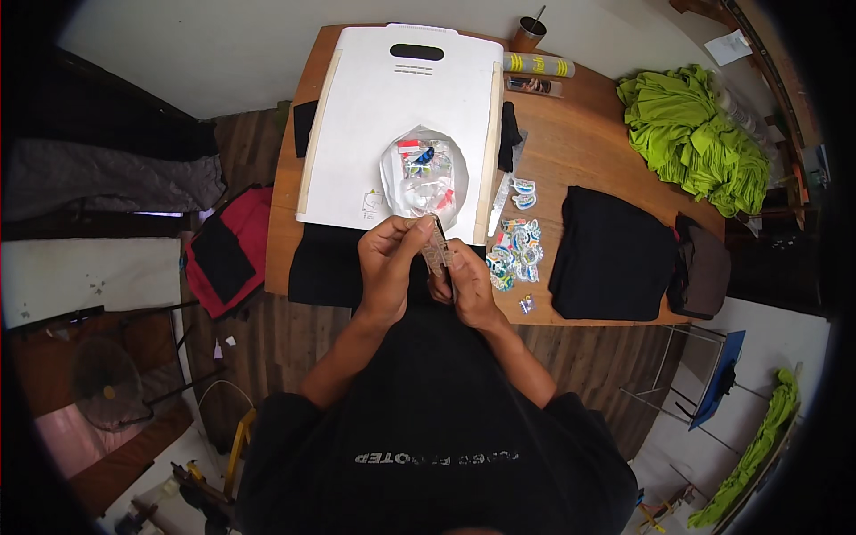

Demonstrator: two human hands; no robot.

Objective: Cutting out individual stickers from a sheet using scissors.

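Observation:
My left hand [390, 266] and my right hand [470, 283] are close together at the near edge of the white board. Between their fingers is a small, thin printed piece [438, 254], brownish and seen nearly edge-on; its kind I cannot make out. The left thumb and fingers pinch its far end, while the right fingers grip its near side. Just beyond the fingertips, a round white container [388, 178] rests on the white board [348, 134]. Inside lie colourful printed pieces [428, 169] and clear plastic. A black cloth [325, 267] lies partly under the board.
Right of the board, several colourful cut-outs [517, 251] are spread on the wooden table [571, 134]. Beyond them is folded black fabric [611, 259] beside a brown piece [703, 272]. Lime-green garments [691, 138] are heaped far right; a cup [529, 34] stands at the back.

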